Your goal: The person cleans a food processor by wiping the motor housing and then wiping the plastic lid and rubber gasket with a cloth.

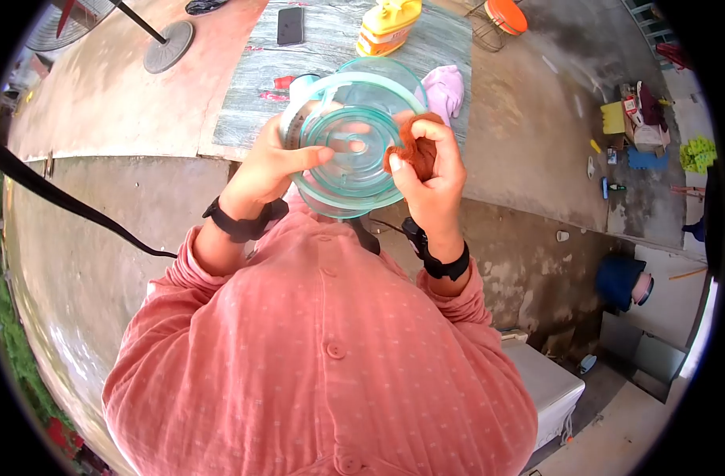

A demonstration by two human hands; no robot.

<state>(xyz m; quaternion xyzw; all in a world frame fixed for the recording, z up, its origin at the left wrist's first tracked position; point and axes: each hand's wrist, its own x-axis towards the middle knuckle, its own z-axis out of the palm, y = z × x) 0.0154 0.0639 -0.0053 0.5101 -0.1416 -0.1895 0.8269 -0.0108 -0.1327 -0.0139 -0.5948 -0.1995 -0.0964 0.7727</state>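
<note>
My left hand (277, 165) grips the left side of a clear, teal-tinted round container (354, 176), its thumb lying across the inside and fingers showing through from beneath. The container is tilted toward me, in front of my chest at the table's near edge. In my right hand (439, 176) is a bunched rust-brown cloth (420, 151), pinched against the container's right rim. Another clear teal round piece (388, 70) shows behind the container; whether the two touch I cannot tell. A lilac cloth (445, 91) lies on the table just beyond my right hand.
The grey-blue wood-patterned table (247, 99) carries a yellow jug (389, 30) and a black phone (291, 26). A fan base (169, 47) stands on the floor at left, an orange-topped stool (506, 16) at right. A white box (546, 389) sits near my right side.
</note>
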